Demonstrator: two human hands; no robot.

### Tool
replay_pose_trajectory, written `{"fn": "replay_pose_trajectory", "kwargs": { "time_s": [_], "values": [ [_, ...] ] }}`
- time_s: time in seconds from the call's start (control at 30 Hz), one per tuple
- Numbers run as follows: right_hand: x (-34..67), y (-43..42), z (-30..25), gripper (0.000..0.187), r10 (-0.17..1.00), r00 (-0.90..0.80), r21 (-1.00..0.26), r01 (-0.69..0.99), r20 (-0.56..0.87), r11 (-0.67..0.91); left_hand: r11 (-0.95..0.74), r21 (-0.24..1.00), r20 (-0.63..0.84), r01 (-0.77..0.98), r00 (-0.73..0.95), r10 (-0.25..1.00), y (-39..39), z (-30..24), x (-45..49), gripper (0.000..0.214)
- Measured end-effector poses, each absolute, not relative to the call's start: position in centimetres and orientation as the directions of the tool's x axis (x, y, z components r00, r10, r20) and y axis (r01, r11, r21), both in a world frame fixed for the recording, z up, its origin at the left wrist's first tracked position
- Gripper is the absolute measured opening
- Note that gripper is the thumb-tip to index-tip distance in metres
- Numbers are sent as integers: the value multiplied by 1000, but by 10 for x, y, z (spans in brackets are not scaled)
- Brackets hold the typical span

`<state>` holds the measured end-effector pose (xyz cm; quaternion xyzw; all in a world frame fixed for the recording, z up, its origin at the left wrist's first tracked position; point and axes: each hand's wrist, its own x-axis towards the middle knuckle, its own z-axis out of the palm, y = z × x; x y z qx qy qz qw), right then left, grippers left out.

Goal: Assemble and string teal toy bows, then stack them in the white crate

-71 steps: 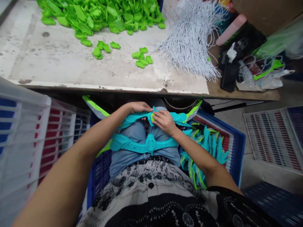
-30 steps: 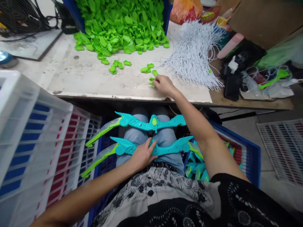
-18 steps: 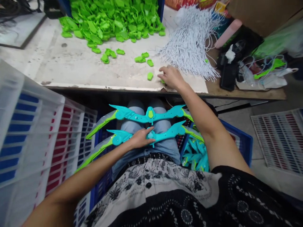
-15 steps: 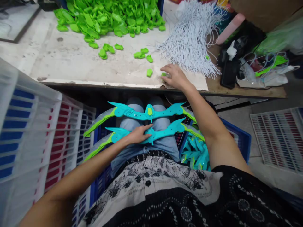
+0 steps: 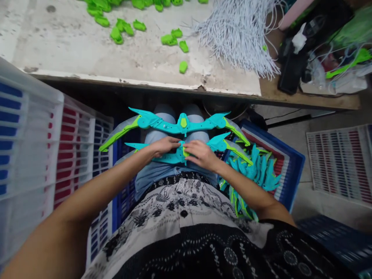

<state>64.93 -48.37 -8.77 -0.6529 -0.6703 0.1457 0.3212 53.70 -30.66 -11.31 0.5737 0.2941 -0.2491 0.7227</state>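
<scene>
Two teal toy bows with lime tips lie across my lap. The far bow has a green insert in its middle. The near bow sits under both hands. My left hand presses its left half, fingers laid on the plastic. My right hand pinches a small green piece at the bow's middle. Loose green pieces lie on the table ahead.
White cords fan out on the table's right. A blue crate at my right holds more teal bows. White, red and blue crates stack at my left. Black gear and clutter sit at the far right.
My right hand left the table edge and came down to the near bow with a green piece. The view tilted down; the left hand stayed on the bow.
</scene>
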Motion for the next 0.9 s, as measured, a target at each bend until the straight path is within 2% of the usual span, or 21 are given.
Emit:
{"fn": "replay_pose_trajectory", "kwargs": {
  "time_s": [0.2,0.4,0.47,0.53,0.63,0.7,0.8,0.9],
  "values": [
    [624,-493,-124,24,977,170,-622,781,129,-54,170,720,-683,673,730,2,-308,-116,537,47],
    [618,-491,-127,25,939,313,-731,672,142,-114,-17,824,-566,566,824,-21,-305,-117,531,51],
    [616,-489,-125,34,908,412,-774,597,73,-209,-71,844,-533,532,846,10,-308,-117,529,53],
    [618,-483,-121,43,888,457,-778,537,-59,-327,-105,854,-508,510,860,45,-312,-119,528,54],
    [624,-472,-116,49,869,423,-729,506,-256,-461,-171,858,-475,484,875,91,-316,-125,528,52],
    [627,-465,-115,49,854,403,-695,509,-330,-508,-206,858,-457,471,882,114,-317,-127,529,51],
    [631,-462,-112,49,871,362,-666,565,-331,-488,-260,842,-451,473,881,143,-319,-124,528,50],
    [647,-457,-97,37,927,242,-655,657,-286,-374,-469,757,-340,456,887,313,-333,-114,517,49]
  ]
}}
